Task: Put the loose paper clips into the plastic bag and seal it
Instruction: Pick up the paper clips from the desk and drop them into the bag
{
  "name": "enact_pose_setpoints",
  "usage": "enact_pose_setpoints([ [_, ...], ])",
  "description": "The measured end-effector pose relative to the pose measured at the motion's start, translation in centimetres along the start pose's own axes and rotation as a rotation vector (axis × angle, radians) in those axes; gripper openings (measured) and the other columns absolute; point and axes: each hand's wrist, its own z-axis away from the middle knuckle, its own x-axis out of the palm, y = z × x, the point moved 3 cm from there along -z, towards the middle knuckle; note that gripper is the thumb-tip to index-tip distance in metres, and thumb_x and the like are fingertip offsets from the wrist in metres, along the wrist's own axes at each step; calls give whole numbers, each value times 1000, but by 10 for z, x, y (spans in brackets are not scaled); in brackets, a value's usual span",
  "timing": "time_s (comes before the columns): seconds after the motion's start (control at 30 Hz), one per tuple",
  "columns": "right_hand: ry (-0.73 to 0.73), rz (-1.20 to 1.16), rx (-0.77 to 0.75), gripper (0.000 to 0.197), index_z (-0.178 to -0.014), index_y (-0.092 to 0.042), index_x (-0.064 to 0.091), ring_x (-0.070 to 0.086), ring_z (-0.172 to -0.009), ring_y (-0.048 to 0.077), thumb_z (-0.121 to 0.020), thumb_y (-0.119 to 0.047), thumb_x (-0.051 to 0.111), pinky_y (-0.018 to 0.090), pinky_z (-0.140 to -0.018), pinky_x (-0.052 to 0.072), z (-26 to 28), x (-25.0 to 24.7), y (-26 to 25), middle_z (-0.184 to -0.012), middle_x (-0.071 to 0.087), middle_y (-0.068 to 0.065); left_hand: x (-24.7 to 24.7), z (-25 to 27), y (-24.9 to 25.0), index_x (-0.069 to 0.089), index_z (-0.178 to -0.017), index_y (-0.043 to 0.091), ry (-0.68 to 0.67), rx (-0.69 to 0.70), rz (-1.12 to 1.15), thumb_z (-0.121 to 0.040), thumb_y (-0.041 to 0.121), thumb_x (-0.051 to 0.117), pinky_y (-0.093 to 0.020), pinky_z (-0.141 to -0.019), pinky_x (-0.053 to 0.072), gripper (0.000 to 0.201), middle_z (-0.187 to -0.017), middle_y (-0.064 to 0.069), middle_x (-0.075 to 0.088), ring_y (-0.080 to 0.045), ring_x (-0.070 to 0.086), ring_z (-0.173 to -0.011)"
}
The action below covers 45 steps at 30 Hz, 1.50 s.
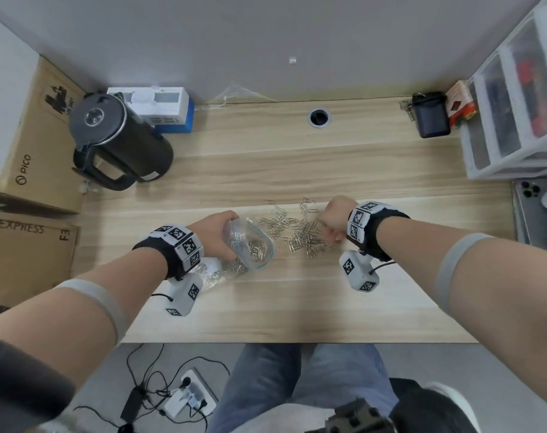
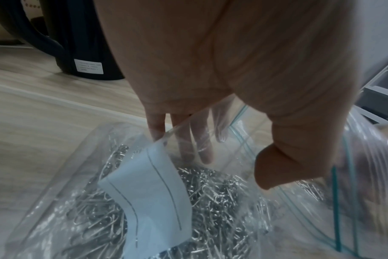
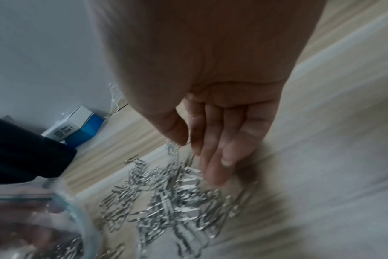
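Observation:
A clear zip bag point(image 1: 253, 245) with a teal seal strip lies on the wooden desk, partly filled with silver paper clips. My left hand point(image 1: 231, 223) grips its rim and holds the mouth wide, facing right. The left wrist view has my thumb point(image 2: 277, 166) outside the bag point(image 2: 78, 201) and my fingers behind the plastic, near a white paper slip point(image 2: 148, 192). A pile of loose paper clips point(image 1: 300, 235) lies just right of the mouth. My right hand point(image 1: 328, 228) is over the pile's right side. In the right wrist view my right hand point(image 3: 188, 143) pinches a few linked clips between thumb and forefinger above the loose paper clips point(image 3: 166, 201).
A black kettle point(image 1: 119, 142) and a white-and-blue box point(image 1: 159, 107) stand at the back left, with cardboard boxes point(image 1: 31, 145) beyond. A drawer unit point(image 1: 515, 104), a black pouch point(image 1: 430, 115) and a phone point(image 1: 534, 207) are on the right. A cable hole point(image 1: 319, 117) is at the back.

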Motion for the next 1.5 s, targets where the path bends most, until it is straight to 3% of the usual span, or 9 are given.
enact_pose_setpoints([
  [0.13, -252, -128, 131, 33, -85, 2, 72, 75, -65, 26, -86, -20, 48, 30, -65, 55, 15, 6, 20, -75, 76, 15, -2, 2, 1, 47, -134, 21, -1, 5, 12, -46, 34, 75, -31, -68, 57, 93, -101, 0, 65, -15, 64, -82],
  [0.27, -330, -166, 141, 40, -89, -1, 74, 76, -78, 28, -87, -28, 45, 34, -75, 60, 14, 24, 24, -83, 77, 16, -6, 10, 5, 46, -130, 25, 5, 7, 19, -58, 16, 80, -40, -73, 59, 79, -100, -4, 67, -21, 67, -84],
  [0.4, -298, -232, 84, 28, -83, -7, 71, 76, -80, 28, -87, -23, 49, 26, -64, 55, 7, 39, 6, -82, 77, 11, -7, 20, 6, 49, -121, 31, 2, 19, 42, -56, 15, 76, -52, -76, 60, 73, -102, -11, 70, -34, 70, -91],
  [0.57, -62, -323, -109, 19, -92, -4, 70, 66, -63, 20, -90, -17, 55, 14, -44, 43, 4, 31, -13, -86, 74, 12, -7, 26, -4, 49, -113, 43, 2, 20, 64, -49, 25, 76, -53, -77, 61, 71, -101, -2, 71, -27, 71, -90],
  [0.63, 88, -210, -223, 13, -90, -12, 69, 66, -75, 21, -83, -23, 67, 21, -55, 49, 3, 21, -15, -86, 72, 5, -7, 28, -7, 48, -112, 44, 13, 16, 73, -48, 27, 77, -53, -78, 61, 72, -101, -2, 71, -27, 71, -91],
  [0.77, 264, 216, -294, 80, -123, -23, 50, 51, -108, 21, -55, -47, 85, 33, -90, 50, 1, 7, -8, -118, 49, 3, -7, 32, -6, 48, -114, 42, 22, 14, 95, -48, 28, 75, -54, -76, 60, 73, -102, -5, 71, -31, 71, -91],
  [0.97, 322, 451, -215, 133, -135, -24, 22, 34, -121, 27, -25, -54, 90, 46, -83, 54, 1, 21, -4, -127, 31, 6, -6, 37, -5, 47, -119, 33, 53, -1, 122, -60, 9, 78, -37, -65, 58, 70, -99, -3, 66, -21, 66, -82],
  [1.27, 249, 383, -397, 111, -136, -29, 39, 33, -125, 27, -40, -47, 92, 44, -104, 43, -5, 44, -22, -133, 33, 6, -4, 32, -11, 47, -125, 23, 46, -15, 175, -70, -7, 74, -12, -51, 44, 68, -92, 5, 63, -11, 61, -72],
  [1.5, 239, 383, -426, 109, -140, -31, 37, 33, -123, 26, -45, -54, 87, 42, -99, 46, -3, 48, -29, -132, 33, 4, -4, 30, -9, 48, -123, 28, 32, -28, 225, -65, 1, 74, -36, -65, 55, 70, -101, -9, 69, -21, 64, -76],
])
